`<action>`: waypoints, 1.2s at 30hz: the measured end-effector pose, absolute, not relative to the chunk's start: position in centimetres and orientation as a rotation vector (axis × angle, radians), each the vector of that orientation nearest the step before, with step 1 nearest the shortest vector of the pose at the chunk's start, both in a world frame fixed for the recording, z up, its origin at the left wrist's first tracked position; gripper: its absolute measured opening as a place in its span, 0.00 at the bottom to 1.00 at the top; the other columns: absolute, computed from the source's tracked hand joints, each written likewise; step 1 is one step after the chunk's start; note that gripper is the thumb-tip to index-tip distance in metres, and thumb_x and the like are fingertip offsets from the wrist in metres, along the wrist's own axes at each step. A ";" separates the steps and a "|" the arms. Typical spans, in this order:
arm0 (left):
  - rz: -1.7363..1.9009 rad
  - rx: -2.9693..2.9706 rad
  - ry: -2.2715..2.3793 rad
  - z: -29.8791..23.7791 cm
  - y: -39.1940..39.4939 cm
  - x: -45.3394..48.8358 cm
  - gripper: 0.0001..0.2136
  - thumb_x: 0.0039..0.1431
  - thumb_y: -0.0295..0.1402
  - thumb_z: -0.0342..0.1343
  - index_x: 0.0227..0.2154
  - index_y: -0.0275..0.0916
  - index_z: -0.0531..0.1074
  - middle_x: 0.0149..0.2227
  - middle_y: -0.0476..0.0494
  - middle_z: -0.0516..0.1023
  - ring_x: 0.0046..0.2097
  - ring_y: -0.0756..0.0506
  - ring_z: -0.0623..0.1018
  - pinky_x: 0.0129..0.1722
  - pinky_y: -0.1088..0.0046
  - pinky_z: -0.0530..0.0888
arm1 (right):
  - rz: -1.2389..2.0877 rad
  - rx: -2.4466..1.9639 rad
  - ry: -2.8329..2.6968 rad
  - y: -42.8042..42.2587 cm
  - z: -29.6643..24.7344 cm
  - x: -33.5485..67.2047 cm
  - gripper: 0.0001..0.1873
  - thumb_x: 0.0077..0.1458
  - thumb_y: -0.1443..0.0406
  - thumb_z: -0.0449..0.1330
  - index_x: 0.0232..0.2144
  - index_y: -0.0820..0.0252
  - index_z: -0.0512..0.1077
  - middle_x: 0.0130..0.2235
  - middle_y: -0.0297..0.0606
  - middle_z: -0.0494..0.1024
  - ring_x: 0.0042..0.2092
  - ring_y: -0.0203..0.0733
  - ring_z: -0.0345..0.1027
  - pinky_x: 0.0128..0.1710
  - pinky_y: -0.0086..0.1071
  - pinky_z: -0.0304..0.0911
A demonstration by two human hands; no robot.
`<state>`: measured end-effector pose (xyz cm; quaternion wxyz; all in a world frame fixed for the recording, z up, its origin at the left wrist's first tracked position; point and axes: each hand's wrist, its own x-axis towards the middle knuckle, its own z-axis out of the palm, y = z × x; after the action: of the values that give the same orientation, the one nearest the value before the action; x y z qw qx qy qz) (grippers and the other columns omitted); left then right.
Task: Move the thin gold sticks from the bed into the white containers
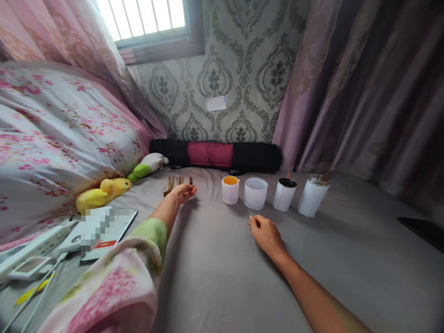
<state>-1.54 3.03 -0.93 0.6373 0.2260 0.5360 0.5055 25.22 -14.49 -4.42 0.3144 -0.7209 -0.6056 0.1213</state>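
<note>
My left hand (pixel 183 193) reaches forward over the grey sheet, its fingers bent together. Right behind it lie small bundles of thin brown sticks (pixel 169 186); whether the fingers pinch one is too small to make out. Nearer to me, my right hand (pixel 266 234) rests on the sheet with its fingers curled in and nothing visible in them. Beyond it stand a white-wrapped cup with an orange inside (pixel 230 193), a wider white cup (pixel 255 196), a white-wrapped can with a dark inside and a thin orange stick (pixel 285 197), and a tilted-looking white-wrapped jar (pixel 312 199) with sticks inside.
A long black and maroon roll (pixel 211 155) lies along the wall. Soft toys, one yellow (pixel 104 192) and one green and white (pixel 149 165), sit at left. Nearer are a power strip (pixel 38 249), cables and a flat box (pixel 126 226). A dark flat object (pixel 421 231) is far right.
</note>
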 end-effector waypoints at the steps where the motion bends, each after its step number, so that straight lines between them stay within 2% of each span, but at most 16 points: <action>1: 1.153 0.519 1.229 -1.0 3.0 -1.5 0.15 0.54 0.35 0.48 0.44 0.35 0.63 0.45 0.40 0.66 0.42 0.46 0.69 0.39 0.63 0.69 | 0.316 -1.903 -1.600 -14.5 -4.4 25.2 0.19 0.53 0.57 0.45 0.22 0.59 0.70 0.25 0.38 0.74 0.27 0.34 0.63 0.23 0.26 0.45; 16: 1.240 0.591 1.192 -2.3 0.6 0.0 0.15 0.54 0.35 0.48 0.44 0.34 0.63 0.43 0.41 0.67 0.40 0.47 0.70 0.37 0.64 0.70 | 0.275 -1.936 -1.618 -14.5 -4.6 25.1 0.19 0.53 0.58 0.44 0.21 0.59 0.69 0.24 0.37 0.73 0.27 0.34 0.62 0.23 0.26 0.45; 20: 1.274 0.588 1.156 -2.7 -0.5 0.8 0.06 0.51 0.21 0.49 0.34 0.29 0.67 0.30 0.43 0.71 0.29 0.54 0.71 0.28 0.79 0.70 | 0.270 -1.929 -1.621 -14.5 -4.5 25.0 0.19 0.53 0.57 0.44 0.22 0.59 0.69 0.23 0.37 0.73 0.26 0.34 0.62 0.23 0.26 0.45; 23: 1.295 0.583 1.122 -2.9 -1.4 1.6 0.08 0.47 0.14 0.49 0.28 0.29 0.68 0.24 0.45 0.70 0.24 0.56 0.71 0.23 0.85 0.69 | 0.269 -1.919 -1.623 -14.5 -4.5 25.1 0.19 0.53 0.57 0.44 0.22 0.59 0.69 0.23 0.37 0.73 0.27 0.35 0.62 0.24 0.26 0.45; 36: 1.295 0.590 0.989 -3.1 -5.5 5.2 0.10 0.44 0.13 0.48 0.28 0.28 0.68 0.24 0.42 0.72 0.25 0.54 0.73 0.25 0.82 0.72 | 0.310 -1.896 -1.601 -14.7 -4.3 25.1 0.18 0.53 0.58 0.46 0.22 0.58 0.70 0.24 0.37 0.73 0.27 0.34 0.62 0.24 0.25 0.47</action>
<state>5.16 -5.47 -3.08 0.6476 0.2593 0.4351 0.5694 25.10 -14.66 -4.33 0.3150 -0.7195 -0.6077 0.1176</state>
